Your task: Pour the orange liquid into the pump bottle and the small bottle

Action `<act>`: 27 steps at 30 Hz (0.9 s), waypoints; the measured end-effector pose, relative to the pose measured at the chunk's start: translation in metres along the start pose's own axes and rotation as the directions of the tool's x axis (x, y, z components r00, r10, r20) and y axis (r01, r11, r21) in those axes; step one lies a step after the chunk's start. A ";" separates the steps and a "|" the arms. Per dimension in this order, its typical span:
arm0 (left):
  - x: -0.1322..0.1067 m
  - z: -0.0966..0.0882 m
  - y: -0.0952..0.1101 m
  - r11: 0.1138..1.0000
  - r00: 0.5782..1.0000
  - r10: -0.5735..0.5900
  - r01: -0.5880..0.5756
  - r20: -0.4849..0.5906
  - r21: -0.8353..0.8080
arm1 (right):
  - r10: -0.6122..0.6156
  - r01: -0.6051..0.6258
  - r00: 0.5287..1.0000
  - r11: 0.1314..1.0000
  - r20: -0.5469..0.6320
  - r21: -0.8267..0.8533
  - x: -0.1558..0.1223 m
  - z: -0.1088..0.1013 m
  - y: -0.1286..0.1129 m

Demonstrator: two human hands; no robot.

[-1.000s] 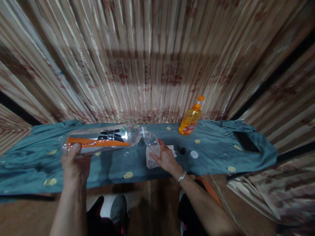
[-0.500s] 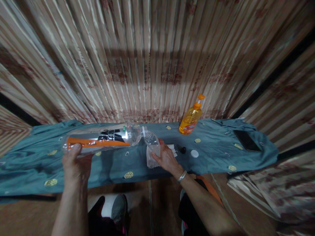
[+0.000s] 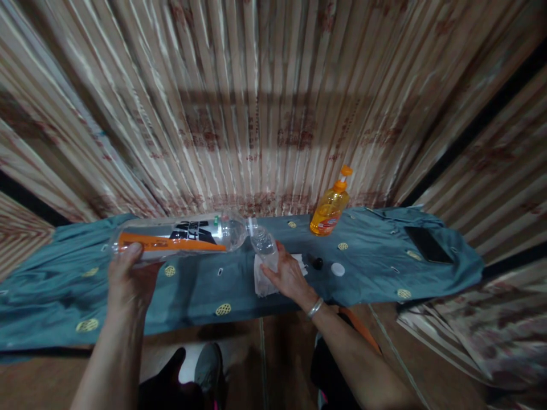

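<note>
My left hand (image 3: 133, 279) is wrapped round the base end of a large clear plastic bottle (image 3: 196, 234) with an orange, silver and black label. The bottle lies nearly level above the cloth, its neck pointing right. My right hand (image 3: 290, 276) grips a small clear plastic bottle (image 3: 264, 244), tilted with its mouth up and to the left. The two mouths meet, or nearly so; I cannot tell whether they touch. Under the small bottle and my right hand lies a white cloth or tissue (image 3: 261, 283), partly hidden.
A pump bottle of orange liquid (image 3: 328, 212) stands at the back of the blue-green covered table (image 3: 192, 296). Right of my hand lie a small black cap (image 3: 317, 263) and a white round lid (image 3: 337, 269). A black phone (image 3: 428, 245) is farther right. Striped curtain (image 3: 256, 114) hangs behind.
The large bottle stays almost level, its base end a little higher than before. The small bottle and my right hand have barely moved. The camera view has shifted slightly.
</note>
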State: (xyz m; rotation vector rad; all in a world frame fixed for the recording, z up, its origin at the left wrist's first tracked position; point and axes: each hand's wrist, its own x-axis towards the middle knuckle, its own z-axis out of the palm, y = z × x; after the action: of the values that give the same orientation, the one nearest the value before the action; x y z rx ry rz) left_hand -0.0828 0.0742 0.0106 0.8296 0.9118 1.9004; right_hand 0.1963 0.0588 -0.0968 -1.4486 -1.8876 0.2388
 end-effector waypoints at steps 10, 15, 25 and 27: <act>0.006 0.007 -0.013 0.998 0.996 -0.055 0.056 0.074 -0.017 | 0.003 -0.002 0.999 1.000 -0.054 0.012 0.001 -0.003 0.006; -0.004 0.007 -0.020 0.997 0.997 -0.060 0.062 0.055 -0.034 | 0.007 -0.004 0.998 0.999 -0.069 0.050 0.000 -0.005 0.005; -0.009 0.002 -0.022 0.993 0.993 -0.112 0.111 -0.038 -0.027 | 0.004 -0.003 0.999 1.000 -0.040 0.013 -0.003 -0.009 0.001; -0.011 0.000 -0.020 0.994 0.994 -0.106 0.105 -0.035 -0.024 | -0.003 0.003 0.999 1.000 -0.033 0.001 -0.004 -0.008 0.002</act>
State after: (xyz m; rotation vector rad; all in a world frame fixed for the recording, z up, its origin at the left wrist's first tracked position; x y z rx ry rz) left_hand -0.0703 0.0723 -0.0079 0.7224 0.9370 1.8356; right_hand 0.2035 0.0539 -0.0933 -1.4408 -1.8627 0.2125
